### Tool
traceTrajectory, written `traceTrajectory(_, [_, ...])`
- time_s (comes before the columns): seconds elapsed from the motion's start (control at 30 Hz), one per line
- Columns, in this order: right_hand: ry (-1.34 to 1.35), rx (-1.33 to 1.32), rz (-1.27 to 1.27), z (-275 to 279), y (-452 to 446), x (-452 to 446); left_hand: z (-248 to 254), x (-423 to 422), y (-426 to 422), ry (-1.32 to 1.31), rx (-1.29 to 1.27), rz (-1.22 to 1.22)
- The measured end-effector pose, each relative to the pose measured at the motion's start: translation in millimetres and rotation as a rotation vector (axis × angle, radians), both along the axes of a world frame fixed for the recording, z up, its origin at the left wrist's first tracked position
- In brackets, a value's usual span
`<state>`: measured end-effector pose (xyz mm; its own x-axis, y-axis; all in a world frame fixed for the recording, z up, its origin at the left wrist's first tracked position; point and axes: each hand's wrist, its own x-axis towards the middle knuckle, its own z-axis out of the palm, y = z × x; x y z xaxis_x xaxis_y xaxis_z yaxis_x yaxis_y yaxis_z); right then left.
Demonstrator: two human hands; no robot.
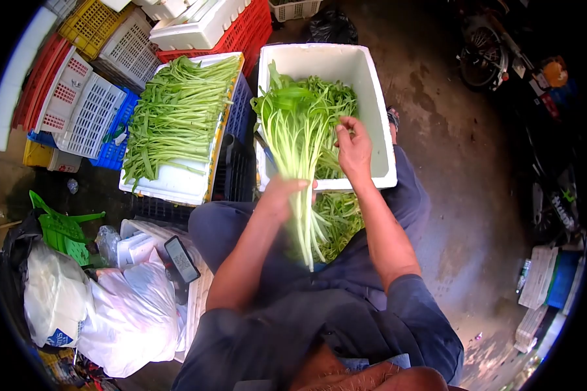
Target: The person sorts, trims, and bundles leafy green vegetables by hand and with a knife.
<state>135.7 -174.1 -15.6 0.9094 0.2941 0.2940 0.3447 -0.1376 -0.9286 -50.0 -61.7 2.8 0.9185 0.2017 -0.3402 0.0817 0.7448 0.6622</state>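
Note:
My left hand [284, 197] is closed around the pale stems of a bunch of water spinach [297, 143]. The bunch's leafy end points away from me, over a white foam box [379, 130], while the stem ends hang toward my lap. Beside the bunch, on its right, my right hand [355, 155] has its fingers curled toward the thumb as in a pinch; whatever lies between them is too small to make out. More loose greens [336, 98] fill part of the box. Below its near edge, further greens [338, 225] show between my legs.
On the left, a foam lid [169, 189] bears a row of laid-out water spinach [182, 114]. Stacked plastic crates [91, 104] stand behind it. A phone [182, 259], white bags [134, 313] and a green plastic stool [64, 228] are at lower left. Concrete floor [430, 176] lies right.

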Motion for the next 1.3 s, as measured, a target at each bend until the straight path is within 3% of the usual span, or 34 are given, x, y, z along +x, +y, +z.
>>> traceTrajectory(0.03, [-0.043,-0.044,-0.001,29,-1,-5,0,0,0,-0.006,-0.004,0.0])
traceTrajectory(0.13, [-0.449,-0.185,0.054,36,-1,11,-6,-1,2,0.029,0.024,-0.01])
traceTrajectory(0.23, [-0.257,-0.255,0.226,38,-6,12,-9,-1,1,0.05,0.005,-0.012])
traceTrajectory(0.33, [-0.262,-0.264,0.197,39,-9,7,-4,-2,2,0.021,0.012,-0.015])
traceTrajectory(0.47, [-0.526,-0.394,0.043,26,-6,15,3,1,-4,0.03,0.085,-0.022])
traceTrajectory(0.57, [-0.103,-0.24,-0.023,23,-15,32,3,0,-7,0.035,0.099,-0.07])
traceTrajectory(0.7, [0.382,-0.068,0.259,55,-41,-17,12,1,-6,0.062,0.189,-0.027])
traceTrajectory(0.8, [0.23,-0.255,0.424,67,-53,-55,19,5,-10,0.047,0.212,-0.005])
traceTrajectory(0.83, [0.223,-0.169,0.462,52,-51,-60,18,6,-11,0.028,0.213,0.003])
traceTrajectory(0.97, [0.249,-0.195,0.307,51,-63,-84,0,6,-5,0.036,0.211,0.047])
traceTrajectory(1.1, [0.421,0.021,0.181,41,-59,-100,-3,5,1,0.049,0.238,0.063])
traceTrajectory(1.2, [0.597,0.163,0.314,38,-48,-81,2,9,-5,0.042,0.274,0.026])
traceTrajectory(1.3, [0.582,0.256,0.35,31,-38,-83,4,8,-8,0.035,0.259,-0.006])
